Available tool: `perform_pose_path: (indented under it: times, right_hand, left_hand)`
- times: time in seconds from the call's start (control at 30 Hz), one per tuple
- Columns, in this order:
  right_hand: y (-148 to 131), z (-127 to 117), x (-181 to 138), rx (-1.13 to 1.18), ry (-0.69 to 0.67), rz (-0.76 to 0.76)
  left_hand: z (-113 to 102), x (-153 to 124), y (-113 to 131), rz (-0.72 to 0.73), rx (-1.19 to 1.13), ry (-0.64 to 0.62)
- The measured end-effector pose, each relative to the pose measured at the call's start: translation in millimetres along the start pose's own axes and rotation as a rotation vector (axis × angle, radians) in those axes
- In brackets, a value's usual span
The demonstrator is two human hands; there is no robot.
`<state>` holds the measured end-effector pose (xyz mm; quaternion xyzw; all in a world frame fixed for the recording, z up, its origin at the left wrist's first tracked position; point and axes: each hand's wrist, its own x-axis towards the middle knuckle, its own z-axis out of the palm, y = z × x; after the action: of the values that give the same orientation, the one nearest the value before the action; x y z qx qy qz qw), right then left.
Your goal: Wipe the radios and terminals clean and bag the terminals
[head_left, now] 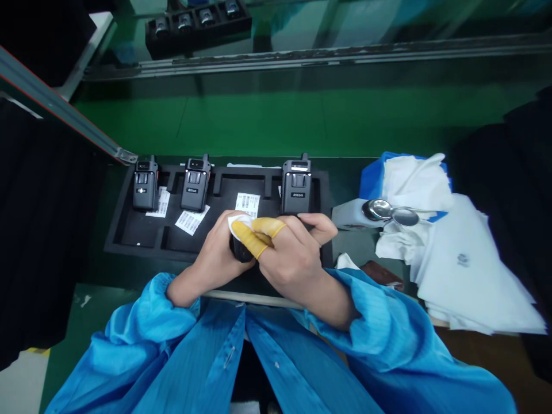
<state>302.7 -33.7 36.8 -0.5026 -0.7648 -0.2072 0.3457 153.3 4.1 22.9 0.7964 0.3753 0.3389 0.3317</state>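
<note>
My left hand (pixel 219 250) is wrapped around a small black radio (pixel 240 253), mostly hidden between my hands just above the near edge of a black foam tray (pixel 129 227). My right hand (pixel 288 247), with yellow finger cots (pixel 254 234) on two fingers, presses a white wipe (pixel 238 221) against the top of that radio. Three black radios (pixel 295 185) stand upright in the tray's far slots. White barcode labels (pixel 247 203) lie in the tray.
A stack of white cloths (pixel 457 259) on blue sheet lies to the right, with a metal-capped dispenser (pixel 379 210) beside it. A green conveyor belt (pixel 267 121) runs behind the tray. Another tray of radios (pixel 196 23) sits at the far back.
</note>
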Motion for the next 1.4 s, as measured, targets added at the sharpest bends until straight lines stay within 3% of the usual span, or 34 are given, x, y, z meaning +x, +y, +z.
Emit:
perform_pose_path:
  times: [0.17, 0.4, 0.67, 0.8, 0.97, 1.2, 1.3, 1.4]
  right_hand:
    - [3.4, 4.6, -5.5, -0.049, 0.034, 0.06]
    - [11.5, 7.0, -17.8, -0.021, 0.049, 0.183]
    - [8.1, -4.0, -7.3, 0.136, -0.032, 0.021]
    - [14.9, -7.2, -12.7, 0.162, -0.037, 0.029]
    - [25.7, -5.4, -34.3, 0.164, 0.0, 0.081]
    - [32.3, 12.8, -84.8, 0.072, 0.011, 0.302]
    - [31.3, 14.8, -90.4, 0.066, -0.002, 0.347]
    - [32.0, 14.7, -90.2, 0.064, 0.019, 0.347]
  left_hand:
    - [0.1, 0.4, 3.8, -0.076, 0.067, -0.009]
    - [-0.2, 0.3, 6.1, -0.058, 0.102, 0.011]
    - [1.7, 1.3, 6.7, -0.017, 0.085, -0.01]
    - [2.4, 3.4, 9.1, -0.029, 0.102, -0.041]
    - [2.5, 5.8, 11.3, -0.063, 0.126, -0.016]
    - [2.0, 1.2, 11.5, -0.064, 0.164, 0.002]
    - [-2.7, 17.3, 8.8, -0.128, 0.235, 0.015]
    - [-6.5, 52.8, 3.2, -0.222, 0.356, 0.057]
